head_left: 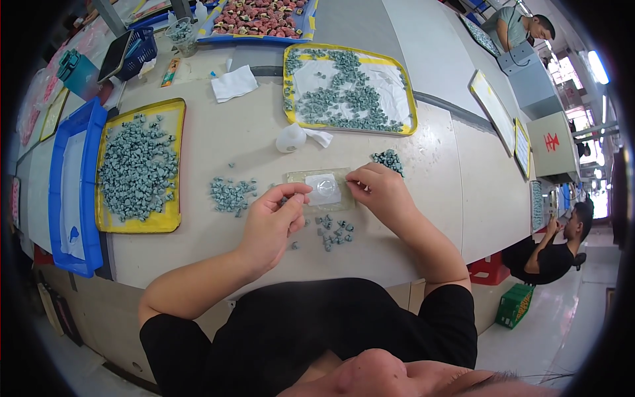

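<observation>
Clear plastic piece (323,188) lies between both hands, pinched by left fingers (296,193) and right fingers (352,186).

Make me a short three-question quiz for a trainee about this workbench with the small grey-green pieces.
1. True or false: both hands are at the clear plastic sheet.
2. Which hand is nearer the yellow tray on the left?
3. What lies between the two yellow trays?

Key:
1. True: the left hand and right hand both touch it.
2. The left hand.
3. A white tissue.
</observation>
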Demonstrator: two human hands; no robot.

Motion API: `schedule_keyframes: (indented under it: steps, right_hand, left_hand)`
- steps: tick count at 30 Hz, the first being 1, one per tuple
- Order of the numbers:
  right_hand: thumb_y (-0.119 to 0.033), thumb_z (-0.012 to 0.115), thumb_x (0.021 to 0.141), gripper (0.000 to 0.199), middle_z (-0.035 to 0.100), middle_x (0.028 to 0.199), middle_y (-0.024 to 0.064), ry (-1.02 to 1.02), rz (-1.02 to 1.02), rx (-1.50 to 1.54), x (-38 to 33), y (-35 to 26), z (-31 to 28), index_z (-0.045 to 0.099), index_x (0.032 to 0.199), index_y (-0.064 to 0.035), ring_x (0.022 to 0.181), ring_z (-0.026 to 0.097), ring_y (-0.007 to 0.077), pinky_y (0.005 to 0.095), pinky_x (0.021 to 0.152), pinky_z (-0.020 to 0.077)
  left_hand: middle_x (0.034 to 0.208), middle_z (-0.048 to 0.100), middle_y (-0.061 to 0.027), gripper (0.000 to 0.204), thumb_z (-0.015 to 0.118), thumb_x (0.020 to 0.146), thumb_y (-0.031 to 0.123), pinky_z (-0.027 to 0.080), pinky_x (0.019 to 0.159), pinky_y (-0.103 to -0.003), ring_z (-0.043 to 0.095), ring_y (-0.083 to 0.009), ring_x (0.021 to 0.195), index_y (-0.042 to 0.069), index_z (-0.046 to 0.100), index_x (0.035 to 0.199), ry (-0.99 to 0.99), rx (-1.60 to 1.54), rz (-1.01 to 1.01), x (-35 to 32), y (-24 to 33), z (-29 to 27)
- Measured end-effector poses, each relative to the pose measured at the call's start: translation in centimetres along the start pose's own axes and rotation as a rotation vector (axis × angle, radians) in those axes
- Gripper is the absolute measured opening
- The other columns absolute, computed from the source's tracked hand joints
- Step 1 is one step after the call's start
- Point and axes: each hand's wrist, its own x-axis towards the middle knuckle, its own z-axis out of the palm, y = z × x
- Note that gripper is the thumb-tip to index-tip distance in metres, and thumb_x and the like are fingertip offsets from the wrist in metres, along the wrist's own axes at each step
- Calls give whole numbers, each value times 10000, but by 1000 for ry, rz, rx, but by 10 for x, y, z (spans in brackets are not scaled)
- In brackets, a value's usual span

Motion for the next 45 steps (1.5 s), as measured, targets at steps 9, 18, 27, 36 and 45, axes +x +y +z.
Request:
schedule_keyframes:
  steps: [9, 18, 27, 36, 45]
  right_hand:
    - [-31, 656, 724, 143, 630, 832, 116, -16, -126, -240, -6, -5, -2, 644, 866, -19, 730, 608, 284, 349, 653, 503]
    - [-21, 662, 687, 236, 596, 858, 89, 129, -579, -228, -1, -15, -2, 639, 920, 4, 710, 592, 229, 303, 612, 492]
    - [-16, 618, 664, 290, 573, 904, 111, 148, -783, -440, 4, -22, 8, 619, 943, 60, 749, 584, 220, 304, 604, 486]
    - [63, 674, 683, 182, 604, 847, 112, 220, -526, -40, 1, -26, 19, 642, 856, 21, 743, 599, 200, 274, 605, 484]
    - [12, 653, 801, 43, 605, 815, 54, 33, 260, 688, -2, -34, 20, 625, 833, 20, 664, 553, 85, 204, 587, 436]
  left_hand:
    - [816, 521, -17, 159, 513, 938, 180, 289, 481, -199, 325, -40, 550, 31, 549, 979, 3, -16, -42, -1, 2, 1]
    - [605, 403, 11, 307, 438, 967, 317, 250, 438, -220, 290, -68, 499, 52, 476, 815, -33, -45, -162, -4, 3, -10]
    - [746, 455, 2, 247, 424, 976, 256, 281, 467, -207, 311, -54, 548, 32, 517, 928, -100, -55, -192, -4, 7, -16]
    - [860, 539, -43, 134, 523, 928, 128, 304, 477, -196, 353, -52, 553, 34, 499, 1020, -85, -73, -152, -5, 10, -17]
    - [890, 557, -69, 153, 537, 915, 101, 304, 487, -201, 358, -63, 555, 34, 476, 1038, -107, -116, -174, -5, 11, -20]
